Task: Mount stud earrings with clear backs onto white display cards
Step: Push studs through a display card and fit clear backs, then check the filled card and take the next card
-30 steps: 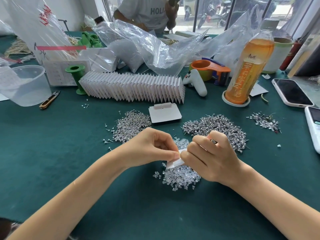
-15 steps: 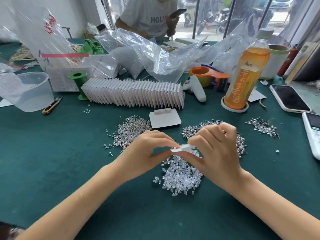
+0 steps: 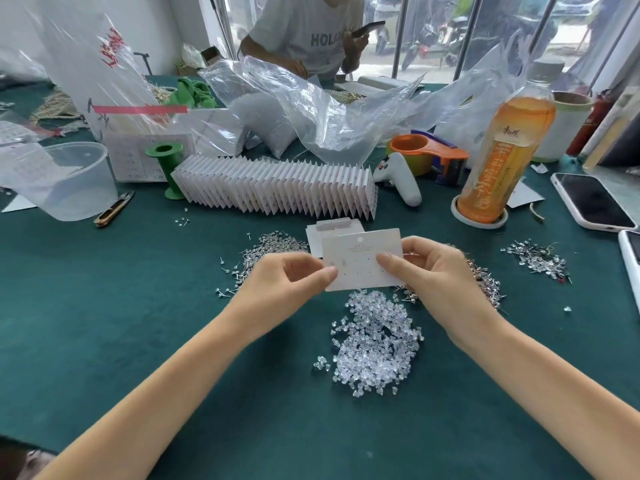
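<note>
Pinched between thumb and fingers at both side edges: white display card [image 3: 362,259], left hand [image 3: 287,284] on its left edge, right hand [image 3: 438,275] on its right. Held flat-on toward the face above the clear backs [image 3: 375,344], probably for checking the punched holes. One small stud seemingly mounted. Stud earrings [image 3: 266,252] heaped just beyond, within easy reach.

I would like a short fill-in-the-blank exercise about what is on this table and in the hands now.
1. Both hands hold one white display ____ by its side edges: left hand, right hand.
2. The tall plastic bottle holds an ____ drink.
3. The pile of clear earring backs lies on the ____ table cloth.

Missing words: card; orange; green
</note>
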